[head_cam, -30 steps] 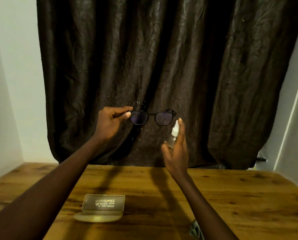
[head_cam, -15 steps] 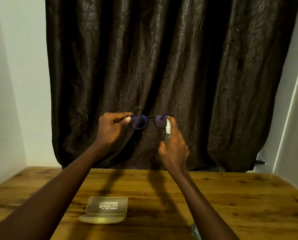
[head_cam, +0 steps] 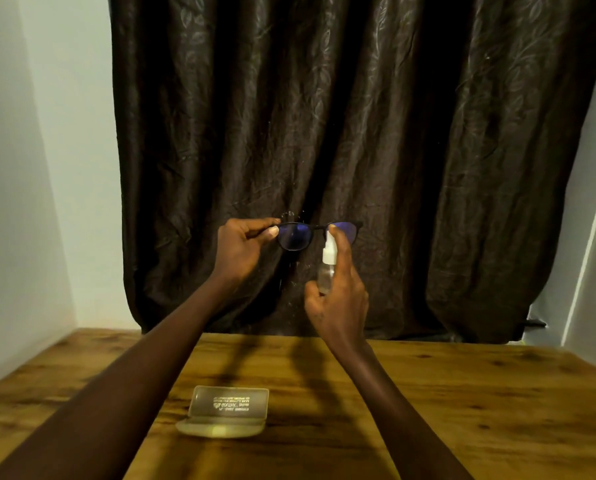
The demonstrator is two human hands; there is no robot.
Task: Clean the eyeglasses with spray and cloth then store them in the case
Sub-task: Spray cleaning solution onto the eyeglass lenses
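Note:
My left hand (head_cam: 243,247) pinches the left end of the dark-framed eyeglasses (head_cam: 295,236) and holds them up level in front of the curtain. My right hand (head_cam: 340,296) grips a small clear spray bottle (head_cam: 327,263) with a white nozzle, index finger on top of the pump, right beside the right lens, which the finger partly hides. The translucent glasses case (head_cam: 229,410) lies open on the wooden table (head_cam: 463,410), below my left forearm. No cloth is visible.
A dark brown curtain (head_cam: 359,133) hangs behind the table's far edge. White walls stand close on both sides. A small dark object (head_cam: 535,323) sticks out at the curtain's lower right.
My right hand has brought the spray bottle left and up, from beside the glasses to right against the right lens. My view has tilted slightly up. My left hand keeps the glasses steady.

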